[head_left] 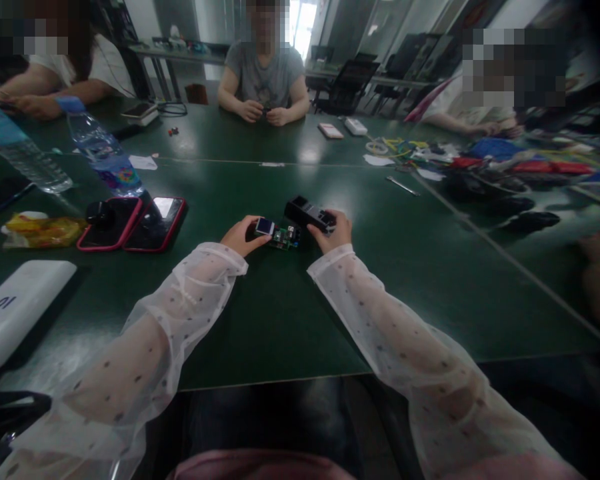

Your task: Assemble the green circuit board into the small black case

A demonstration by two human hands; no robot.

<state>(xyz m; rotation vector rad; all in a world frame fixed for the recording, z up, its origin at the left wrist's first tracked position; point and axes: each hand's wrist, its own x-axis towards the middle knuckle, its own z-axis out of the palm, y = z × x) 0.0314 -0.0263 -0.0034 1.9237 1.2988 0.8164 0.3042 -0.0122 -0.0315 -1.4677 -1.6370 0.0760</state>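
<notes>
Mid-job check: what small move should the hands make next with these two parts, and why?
I'd probably ease the green circuit board with its small square screen slightly nearer the black oblong casing to compare their fit. The left hand grips the board, the right hand the casing; both parts are close together, with the board outside the casing.

Held in my left hand (241,236): one green circuit board (282,237) with a small screen (265,227). Held in my right hand (338,232), just beside it: a black casing (307,214). On the counter (280,327), to the left, lie two red-edged phones (155,230); a wrench (403,186) lies right.
</notes>
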